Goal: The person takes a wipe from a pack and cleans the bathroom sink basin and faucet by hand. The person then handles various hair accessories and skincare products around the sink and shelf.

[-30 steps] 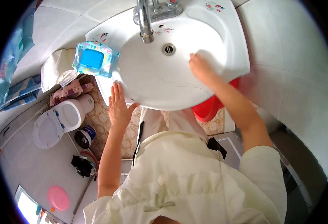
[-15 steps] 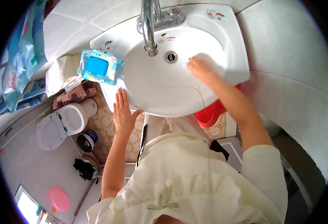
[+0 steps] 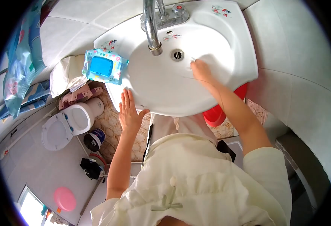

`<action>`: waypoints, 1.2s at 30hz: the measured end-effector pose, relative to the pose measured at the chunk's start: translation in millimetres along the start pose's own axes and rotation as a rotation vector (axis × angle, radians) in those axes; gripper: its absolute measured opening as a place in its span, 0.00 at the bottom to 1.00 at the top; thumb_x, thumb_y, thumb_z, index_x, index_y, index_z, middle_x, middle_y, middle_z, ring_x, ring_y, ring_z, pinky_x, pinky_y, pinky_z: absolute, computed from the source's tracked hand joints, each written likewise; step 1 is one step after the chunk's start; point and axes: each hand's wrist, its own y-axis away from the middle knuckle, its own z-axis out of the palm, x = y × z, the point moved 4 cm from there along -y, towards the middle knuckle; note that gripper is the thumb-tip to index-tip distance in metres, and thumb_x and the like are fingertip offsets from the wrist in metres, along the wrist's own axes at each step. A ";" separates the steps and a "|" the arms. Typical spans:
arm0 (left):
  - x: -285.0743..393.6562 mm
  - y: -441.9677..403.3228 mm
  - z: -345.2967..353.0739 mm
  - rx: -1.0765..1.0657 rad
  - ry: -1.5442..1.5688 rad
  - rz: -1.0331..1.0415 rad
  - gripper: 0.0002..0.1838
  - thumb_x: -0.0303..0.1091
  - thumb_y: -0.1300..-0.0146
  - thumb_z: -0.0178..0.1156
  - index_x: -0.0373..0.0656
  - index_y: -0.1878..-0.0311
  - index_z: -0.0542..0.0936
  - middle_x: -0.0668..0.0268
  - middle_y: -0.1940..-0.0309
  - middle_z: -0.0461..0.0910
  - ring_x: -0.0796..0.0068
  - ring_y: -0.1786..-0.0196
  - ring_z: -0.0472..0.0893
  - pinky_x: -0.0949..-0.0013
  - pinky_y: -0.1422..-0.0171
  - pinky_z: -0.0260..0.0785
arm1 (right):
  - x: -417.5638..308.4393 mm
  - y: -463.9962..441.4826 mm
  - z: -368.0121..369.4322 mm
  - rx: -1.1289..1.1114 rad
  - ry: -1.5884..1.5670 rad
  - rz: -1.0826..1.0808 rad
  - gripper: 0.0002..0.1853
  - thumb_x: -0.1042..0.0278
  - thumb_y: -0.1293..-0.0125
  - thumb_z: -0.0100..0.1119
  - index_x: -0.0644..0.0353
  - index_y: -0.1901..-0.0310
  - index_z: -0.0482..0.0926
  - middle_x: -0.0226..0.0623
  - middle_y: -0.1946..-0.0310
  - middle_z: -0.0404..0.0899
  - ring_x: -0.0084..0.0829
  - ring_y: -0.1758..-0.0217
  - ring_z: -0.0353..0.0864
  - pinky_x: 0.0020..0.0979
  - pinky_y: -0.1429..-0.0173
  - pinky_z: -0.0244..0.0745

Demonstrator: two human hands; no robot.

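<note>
My right hand (image 3: pixel 202 71) is closed inside the white basin (image 3: pixel 154 83), to the right of the metal drain (image 3: pixel 177 55). Something small and whitish shows at its fingertips, too small to name. My left hand (image 3: pixel 131 115) lies with fingers spread on the basin's front left rim, its thumb pointing right. Just above it, a light blue pack of wipes (image 3: pixel 105 66) with a closed blue lid rests on the basin's left corner. The chrome faucet (image 3: pixel 151 30) reaches over the basin. No water shows coming from it.
A red tub (image 3: pixel 215 116) is under the basin's right side. Behind the wipes sits a white plastic packet (image 3: pixel 65 73). To the left are a toilet (image 3: pixel 77 117), a dark-topped bucket (image 3: pixel 94 139) and a pink balloon-like object (image 3: pixel 65 198). Tiled wall borders the basin's right.
My right hand stays closed and has shifted only slightly within the basin. My left hand keeps its place on the rim. The whole view has shifted a little.
</note>
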 end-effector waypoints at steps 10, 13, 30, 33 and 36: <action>0.1 0.0 -0.5 0.009 -0.030 -0.006 0.56 0.50 0.53 0.69 0.36 0.28 0.47 0.52 0.27 0.45 0.57 0.25 0.47 0.53 0.27 0.50 | -142.9 -40.5 56.4 -0.038 -0.844 0.446 0.11 0.71 0.48 0.58 0.59 0.61 0.79 0.46 0.66 0.82 0.45 0.63 0.82 0.40 0.56 0.77; 1.2 1.1 -2.2 0.026 -0.007 0.007 0.56 0.50 0.53 0.69 0.36 0.28 0.47 0.52 0.27 0.45 0.57 0.25 0.47 0.53 0.27 0.50 | -121.3 -40.6 70.2 0.272 -1.290 0.760 0.14 0.72 0.48 0.60 0.59 0.58 0.76 0.39 0.69 0.80 0.35 0.63 0.81 0.34 0.57 0.75; 2.7 -0.3 -1.2 -0.023 -0.066 -0.002 0.57 0.51 0.53 0.68 0.36 0.28 0.46 0.52 0.26 0.43 0.56 0.25 0.46 0.53 0.27 0.49 | -100.5 -74.6 30.0 0.599 -0.754 0.502 0.04 0.76 0.48 0.58 0.54 0.72 0.78 0.36 0.70 0.77 0.41 0.61 0.75 0.37 0.59 0.71; 3.5 -0.8 -1.8 -0.042 -0.081 -0.009 0.57 0.51 0.52 0.68 0.36 0.28 0.45 0.52 0.26 0.43 0.55 0.25 0.45 0.53 0.27 0.50 | -42.5 -62.3 -7.2 1.031 -0.681 0.683 0.07 0.79 0.45 0.56 0.54 0.67 0.78 0.33 0.67 0.78 0.39 0.62 0.75 0.36 0.55 0.70; 1.2 0.5 1.1 0.011 -0.083 0.029 0.57 0.51 0.53 0.68 0.36 0.28 0.44 0.52 0.26 0.43 0.56 0.25 0.45 0.53 0.27 0.50 | -20.8 -75.6 5.3 0.954 -0.654 0.797 0.04 0.76 0.44 0.54 0.55 0.69 0.78 0.35 0.72 0.76 0.39 0.64 0.76 0.37 0.58 0.71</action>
